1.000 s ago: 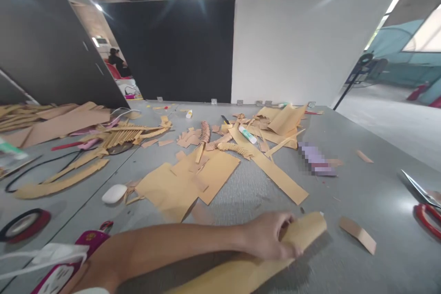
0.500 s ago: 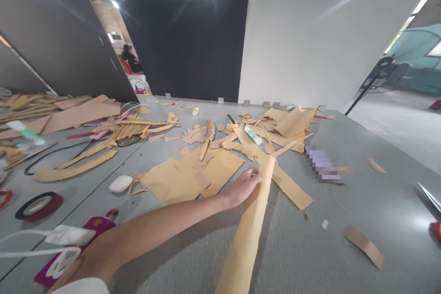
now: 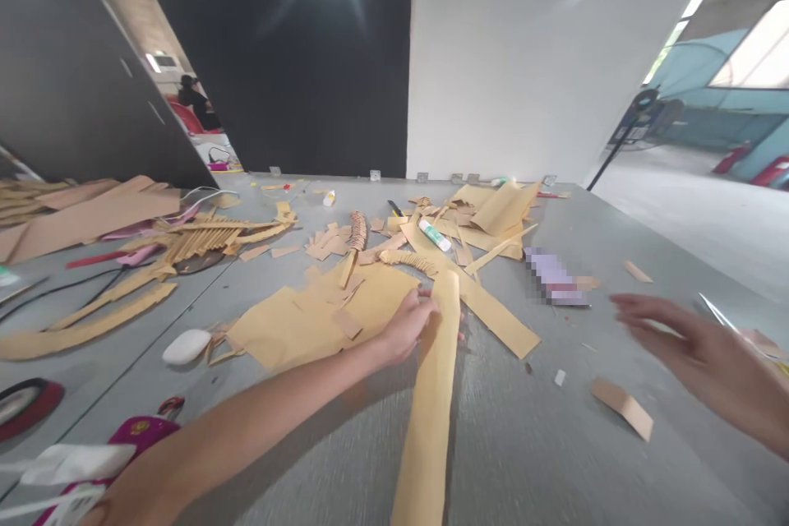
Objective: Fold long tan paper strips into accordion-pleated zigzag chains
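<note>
My left hand (image 3: 412, 322) is closed around the upper end of a long strip of tan kraft paper (image 3: 428, 411), its fingertips showing past the strip's right edge. The strip runs down to the bottom of the view, raised above the grey table. On the right, my right hand (image 3: 684, 345) hovers over the table with fingers stretched out and nothing in them. Scissors (image 3: 715, 311) lie just beyond it, partly hidden by the hand. A folded brown card piece (image 3: 622, 408) rests to its lower left.
Paper sheets (image 3: 333, 304), scraps and a glue stick (image 3: 435, 235) cover the middle. A ribbed paper model (image 3: 203, 242) lies at left, near a white mouse-like object (image 3: 186, 347), a tape roll (image 3: 28, 408) and a purple power strip (image 3: 139, 431). Upright panels (image 3: 289, 82) stand behind.
My right hand has come into view from the right. My left hand still grips the paper strip, which now stands more upright in view. The camera has turned slightly right.
</note>
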The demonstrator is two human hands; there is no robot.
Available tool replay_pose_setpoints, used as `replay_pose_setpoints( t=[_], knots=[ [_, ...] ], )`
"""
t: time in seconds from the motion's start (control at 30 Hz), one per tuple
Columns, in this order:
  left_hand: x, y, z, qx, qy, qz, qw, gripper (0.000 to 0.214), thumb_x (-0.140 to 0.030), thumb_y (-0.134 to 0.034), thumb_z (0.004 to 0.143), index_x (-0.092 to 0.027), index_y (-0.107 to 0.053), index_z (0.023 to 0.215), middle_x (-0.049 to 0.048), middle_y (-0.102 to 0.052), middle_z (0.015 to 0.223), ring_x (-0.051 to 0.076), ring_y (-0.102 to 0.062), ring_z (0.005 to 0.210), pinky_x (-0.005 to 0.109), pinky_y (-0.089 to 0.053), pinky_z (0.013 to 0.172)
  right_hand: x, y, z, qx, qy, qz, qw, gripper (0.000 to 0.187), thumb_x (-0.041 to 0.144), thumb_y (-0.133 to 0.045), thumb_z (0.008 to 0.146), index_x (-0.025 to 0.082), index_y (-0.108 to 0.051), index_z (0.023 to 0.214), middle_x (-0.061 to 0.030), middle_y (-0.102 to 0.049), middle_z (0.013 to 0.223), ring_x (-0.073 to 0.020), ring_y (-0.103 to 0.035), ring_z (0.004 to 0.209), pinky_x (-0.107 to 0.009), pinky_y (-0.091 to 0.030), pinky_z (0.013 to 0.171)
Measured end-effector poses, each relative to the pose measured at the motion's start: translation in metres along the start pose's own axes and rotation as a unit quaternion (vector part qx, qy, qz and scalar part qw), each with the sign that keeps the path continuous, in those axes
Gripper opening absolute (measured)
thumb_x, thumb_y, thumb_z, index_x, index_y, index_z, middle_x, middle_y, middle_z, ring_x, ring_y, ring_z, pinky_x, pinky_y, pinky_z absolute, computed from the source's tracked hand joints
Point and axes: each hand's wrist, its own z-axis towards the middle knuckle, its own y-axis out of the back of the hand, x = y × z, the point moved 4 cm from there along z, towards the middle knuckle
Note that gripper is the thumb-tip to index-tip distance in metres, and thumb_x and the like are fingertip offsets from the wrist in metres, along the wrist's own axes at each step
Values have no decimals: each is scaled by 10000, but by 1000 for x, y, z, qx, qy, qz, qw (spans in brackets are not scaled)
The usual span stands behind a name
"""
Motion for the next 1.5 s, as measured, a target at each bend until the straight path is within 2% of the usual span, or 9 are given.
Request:
replay_pose_setpoints(
  t=[0.17, 0.27, 0.4, 0.57, 0.77, 0.9, 1.1, 1.23, 1.5],
  knots=[
    [-3, 1, 6, 41, -7, 37, 998, 404, -370, -786, 766, -130, -635, 1054, 108, -734, 951, 205, -718, 765, 275, -547, 660, 92, -74, 27, 188, -28, 244, 951, 295, 506, -662, 899, 245, -666, 1034, -86, -743, 1008, -273, -716, 945, -349, -593, 774],
    [-2, -2, 11, 49, -28, 48, 997, 526, -307, -843, 702, -140, -634, 1156, 98, -740, 1008, 203, -712, 827, 262, -541, 701, 121, -107, 25, 237, -57, 343, 907, 332, 523, -609, 930, 235, -553, 1083, -10, -692, 686, -203, -675, 573, -277, -534, 468],
    [-4, -7, 15, 62, -57, 81, 993, 586, -227, -754, 758, -176, -535, 1300, 65, -739, 927, 195, -704, 739, 270, -534, 655, 127, -140, 33, 195, -52, 365, 909, 293, 498, -598, 939, 215, -542, 990, 60, -574, 517, -89, -426, 328, -187, -298, 315],
    [-6, -6, 17, 28, -73, 113, 991, 603, -128, -640, 769, -214, -493, 1348, 62, -726, 961, 174, -681, 740, 254, -513, 639, 118, -170, 41, 129, -48, 393, 909, 326, 509, -582, 944, 207, -570, 1068, -7, -656, 759, -135, -605, 506, -237, -484, 419],
    [-10, -1, 16, -59, -115, 174, 976, 407, -286, -702, 831, -185, -610, 1214, 101, -704, 1024, 253, -664, 992, 343, -526, 844, 105, -180, 42, 94, -51, 382, 918, 307, 491, -677, 889, 196, -605, 937, -29, -678, 793, -143, -600, 565, -245, -500, 470],
    [-17, 4, 16, -100, -171, 240, 950, 344, -433, -730, 826, -181, -656, 1048, 92, -695, 959, 288, -639, 1013, 347, -516, 828, 107, -180, 42, 114, -36, 375, 919, 266, 452, -700, 882, 188, -664, 887, -44, -680, 840, -157, -616, 677, -234, -506, 532],
    [-15, 5, 24, -50, -139, 171, 974, 379, -477, -629, 912, -203, -562, 1164, 54, -691, 845, 216, -663, 763, 291, -514, 683, 106, -180, 41, 123, -60, 401, 906, 373, 536, -618, 919, 228, -565, 1123, -51, -650, 977, -98, -556, 475, -226, -426, 378],
    [-11, 5, 27, -17, -113, 133, 985, 386, -441, -606, 936, -243, -477, 1241, 16, -668, 805, 191, -651, 708, 272, -501, 650, 105, -181, 45, 129, -74, 388, 909, 361, 562, -599, 922, 208, -591, 991, 20, -576, 681, -89, -463, 416, -218, -369, 374],
    [-14, 13, 31, -77, -162, 235, 955, 264, -453, -507, 991, -203, -544, 917, -11, -537, 721, 151, -518, 650, 238, -381, 590, 110, -187, 60, 127, -75, 405, 902, 391, 584, -665, 865, 205, -588, 920, 46, -531, 596, -113, -487, 442, -227, -398, 386]
  ],
)
